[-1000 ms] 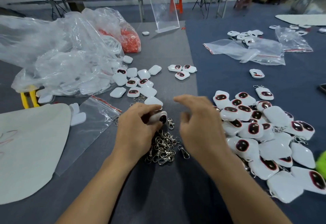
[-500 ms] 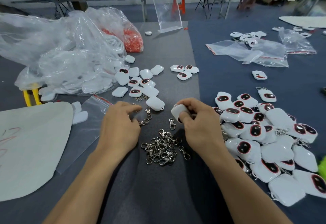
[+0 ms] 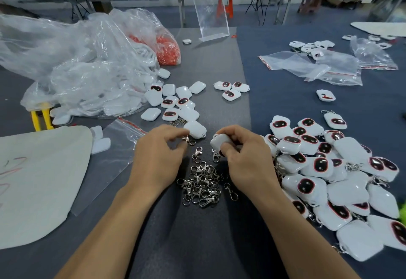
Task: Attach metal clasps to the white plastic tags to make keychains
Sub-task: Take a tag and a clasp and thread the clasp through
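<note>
Now palm-down, left hand (image 3: 157, 157) pinches clasp (image 3: 189, 141), right hand (image 3: 246, 160) grips tag (image 3: 220, 141).

No text, brand or number can be made out anywhere tbh; faint red scribbles are seen on the white sheet (image 3: 44, 190) at the left, but nothing legible is formed; dark red-rimmed patches are printed on the white tags (image 3: 307, 186), no lettering; the red mark on one lone tag (image 3: 325, 96) can't be read either

Grey-blue table (image 3: 211, 63) bears clasps (image 3: 203, 183), white tags (image 3: 175, 100) (some bagged), bags (image 3: 307, 65).
</note>
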Demonstrator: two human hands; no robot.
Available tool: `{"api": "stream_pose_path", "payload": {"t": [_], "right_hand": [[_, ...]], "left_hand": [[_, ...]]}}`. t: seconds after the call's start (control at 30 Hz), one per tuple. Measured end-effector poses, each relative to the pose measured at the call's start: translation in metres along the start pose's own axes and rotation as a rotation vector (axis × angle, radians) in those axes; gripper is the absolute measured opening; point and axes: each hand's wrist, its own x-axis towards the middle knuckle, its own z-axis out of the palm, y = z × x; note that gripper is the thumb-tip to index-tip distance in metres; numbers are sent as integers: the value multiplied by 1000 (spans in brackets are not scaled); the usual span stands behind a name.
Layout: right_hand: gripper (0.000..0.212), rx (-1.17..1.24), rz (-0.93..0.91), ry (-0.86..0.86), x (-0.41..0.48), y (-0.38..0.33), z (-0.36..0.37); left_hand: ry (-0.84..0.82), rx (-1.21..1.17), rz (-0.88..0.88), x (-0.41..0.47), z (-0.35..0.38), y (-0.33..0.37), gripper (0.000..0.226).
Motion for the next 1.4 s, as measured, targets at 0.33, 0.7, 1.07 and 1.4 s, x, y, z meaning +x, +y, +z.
{"api": "stream_pose_path", "payload": {"t": [0.33,0.7,1.07,1.4], "right_hand": [[25,-1,-2,-4,-2,0,1],[24,10,-3,-9,-3,0,0],[19,259,79,-80,-6,-7,6],[7,47,-60,-41,-10,-7,2]], "left_hand": [[-144,96,-9,3,7,-1,9],[-188,118,102,1,7,2,9],[151,-161,189,-18,11,26,9],[131,4,251,-23,8,27,13]]}}
